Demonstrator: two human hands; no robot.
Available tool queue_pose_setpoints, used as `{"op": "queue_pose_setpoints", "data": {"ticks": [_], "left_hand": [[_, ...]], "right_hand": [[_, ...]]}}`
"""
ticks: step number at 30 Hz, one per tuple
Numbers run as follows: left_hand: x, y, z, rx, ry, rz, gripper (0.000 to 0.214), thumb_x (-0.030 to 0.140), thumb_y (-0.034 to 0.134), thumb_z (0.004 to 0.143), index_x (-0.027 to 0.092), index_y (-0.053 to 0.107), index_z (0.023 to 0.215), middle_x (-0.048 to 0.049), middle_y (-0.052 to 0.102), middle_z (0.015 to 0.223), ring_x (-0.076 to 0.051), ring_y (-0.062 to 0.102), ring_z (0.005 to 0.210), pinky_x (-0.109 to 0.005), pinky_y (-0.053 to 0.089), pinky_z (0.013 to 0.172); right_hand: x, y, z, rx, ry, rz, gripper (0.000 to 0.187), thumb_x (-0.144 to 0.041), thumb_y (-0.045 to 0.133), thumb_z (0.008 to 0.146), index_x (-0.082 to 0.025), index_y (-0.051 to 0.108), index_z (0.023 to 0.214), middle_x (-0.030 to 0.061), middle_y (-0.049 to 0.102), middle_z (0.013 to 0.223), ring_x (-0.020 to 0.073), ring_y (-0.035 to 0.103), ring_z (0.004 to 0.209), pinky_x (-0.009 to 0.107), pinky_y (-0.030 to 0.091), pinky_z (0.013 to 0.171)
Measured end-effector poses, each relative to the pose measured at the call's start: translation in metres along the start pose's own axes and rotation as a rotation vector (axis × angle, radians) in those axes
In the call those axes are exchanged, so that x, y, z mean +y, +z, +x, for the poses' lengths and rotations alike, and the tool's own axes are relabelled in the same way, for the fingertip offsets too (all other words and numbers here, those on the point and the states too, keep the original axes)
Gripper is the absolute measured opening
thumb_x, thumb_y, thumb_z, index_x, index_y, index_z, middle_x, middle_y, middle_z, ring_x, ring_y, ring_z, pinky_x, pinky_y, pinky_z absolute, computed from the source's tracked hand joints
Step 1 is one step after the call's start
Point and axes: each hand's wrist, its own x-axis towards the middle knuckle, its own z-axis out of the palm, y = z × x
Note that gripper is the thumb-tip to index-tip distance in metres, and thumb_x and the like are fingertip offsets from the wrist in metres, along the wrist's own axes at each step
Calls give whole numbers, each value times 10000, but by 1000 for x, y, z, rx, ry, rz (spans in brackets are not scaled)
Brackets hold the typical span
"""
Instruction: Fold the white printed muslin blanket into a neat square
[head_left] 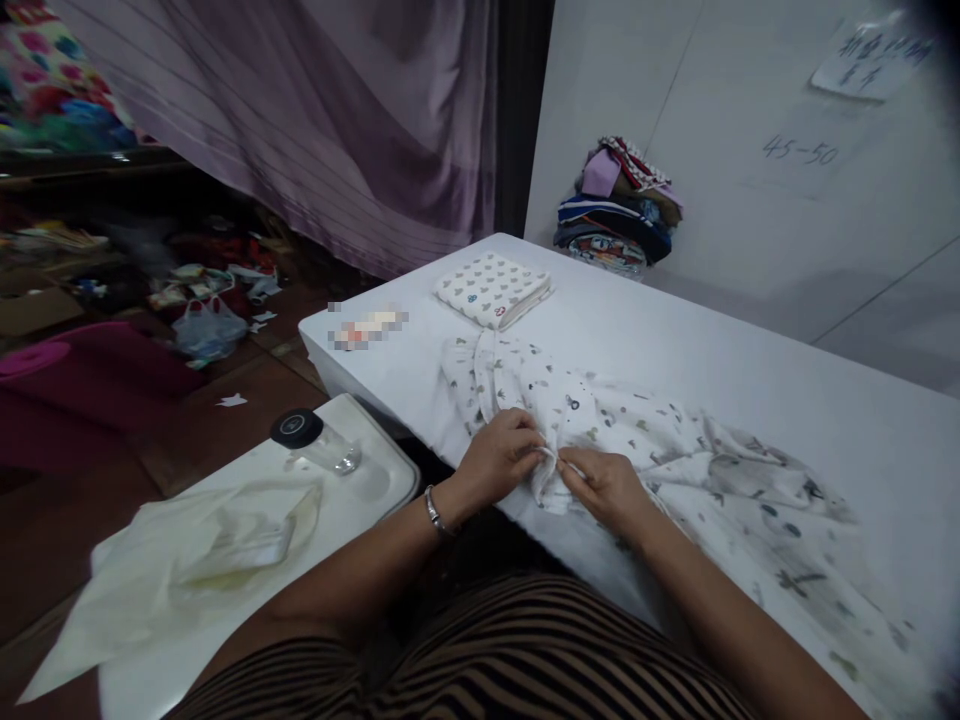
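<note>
White worktop point(660, 345), pale wall point(750, 250) beyond far edge. Printed fabric point(622, 430) lies rumpled along near edge, extending R. L hand point(502, 450) & R hand point(606, 485), just apart, pinch its gathered edge btwn fingertips at near edge. Folded cloth point(491, 285) nr far L corner; black-lidded jar point(322, 450) on adj. side table point(375, 475).

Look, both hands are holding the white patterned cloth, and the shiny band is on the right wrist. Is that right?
Not quite: the shiny band is on the left wrist, not the right one, as the head view shows. The left hand and right hand are indeed both holding the white patterned cloth.
</note>
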Motion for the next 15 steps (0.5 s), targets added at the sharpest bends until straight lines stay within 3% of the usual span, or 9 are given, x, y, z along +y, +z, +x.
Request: {"op": "queue_pose_setpoints", "data": {"ticks": [6,12,15], "left_hand": [[-7,-7,12,-102,296,221,94,131,570,808,183,647,791,-67,586,1173,-218,482,1154,-390,387,964],[-6,-11,26,-276,430,328,133,151,523,844,179,608,746,-34,645,942,-181,533,1009,-369,338,978],[-5,-12,31,-289,426,355,80,139,524,822,173,593,799,-32,631,895,-172,535,941,-356,336,956]], "right_hand": [[1,-2,1,-19,-13,-42,366,-361,330,946,-227,671,951,50,706,856,178,621,757,258,394,661],[0,-6,4,-25,-61,-78,341,-343,344,937,-212,657,901,53,689,780,167,594,688,253,369,622],[1,-7,4,0,-68,-78,332,-343,358,941,-213,653,864,44,678,742,156,582,656,244,359,606]]}}
